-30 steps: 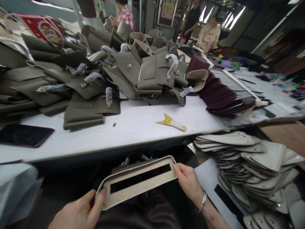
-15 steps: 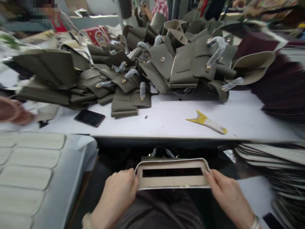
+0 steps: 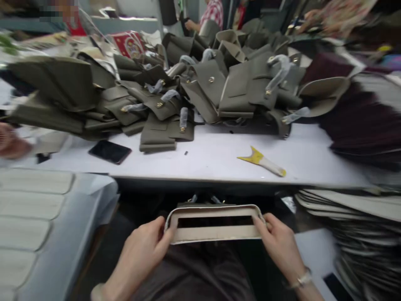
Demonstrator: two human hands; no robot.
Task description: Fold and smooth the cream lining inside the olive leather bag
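I hold a cream-coloured bag panel (image 3: 216,233) with a long slot cut through it, level over my lap below the table edge. My left hand (image 3: 142,251) grips its left end, fingers curled round the rim. Its right end is gripped the same way by my right hand (image 3: 278,244), which wears a bracelet at the wrist. An olive bag part with wrapped handles shows just behind the panel.
The white table (image 3: 219,161) carries a heap of olive leather bag parts (image 3: 175,92), a black phone (image 3: 109,151), a yellow-tipped scraper (image 3: 261,161) and dark maroon pieces (image 3: 360,121). Cream panels (image 3: 34,205) lie at my left, stacked flat pieces (image 3: 354,217) at my right. People work behind the table.
My view swung left and the panel turned from tilted to level. Both hands kept hold of its ends and drew slightly nearer the table edge.
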